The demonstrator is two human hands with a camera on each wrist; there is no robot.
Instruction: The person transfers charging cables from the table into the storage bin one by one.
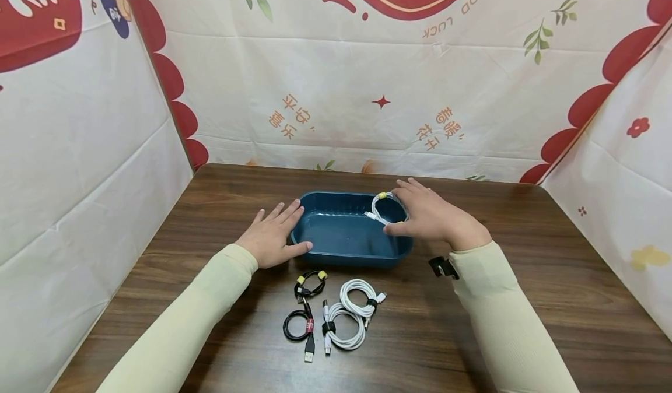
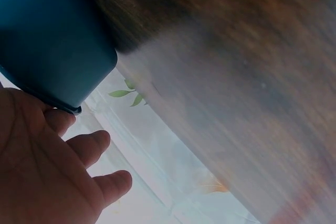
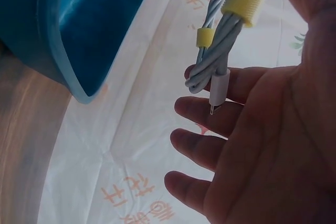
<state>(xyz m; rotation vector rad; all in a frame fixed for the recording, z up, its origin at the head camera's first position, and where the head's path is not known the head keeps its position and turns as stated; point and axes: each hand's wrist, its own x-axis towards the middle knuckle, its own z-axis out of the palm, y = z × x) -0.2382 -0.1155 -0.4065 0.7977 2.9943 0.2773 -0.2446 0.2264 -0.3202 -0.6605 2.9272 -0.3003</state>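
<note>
My right hand (image 1: pixel 430 215) holds a coiled white charging cable (image 3: pixel 220 45) over the right end of a dark blue plastic bin (image 1: pixel 346 260). Yellow ties wrap the coil, and one white plug hangs off it. The thumb and index finger pinch the cable; the other fingers extend loosely. On the bin's left rim rests my left hand (image 1: pixel 270 237), fingers spread and thumb along the front edge. The left wrist view shows that hand's fingertips against the rim of the bin, beside its outer wall.
In front of the bin lie a black cable with yellow ties (image 1: pixel 298 291), a black USB cable with a red tie (image 1: pixel 286 329), and two overlapping white coiled cables (image 1: pixel 349 344) with black ties. Printed cloth walls (image 1: pixel 336 90) enclose the brown wooden table (image 1: pixel 525 299) at back and sides.
</note>
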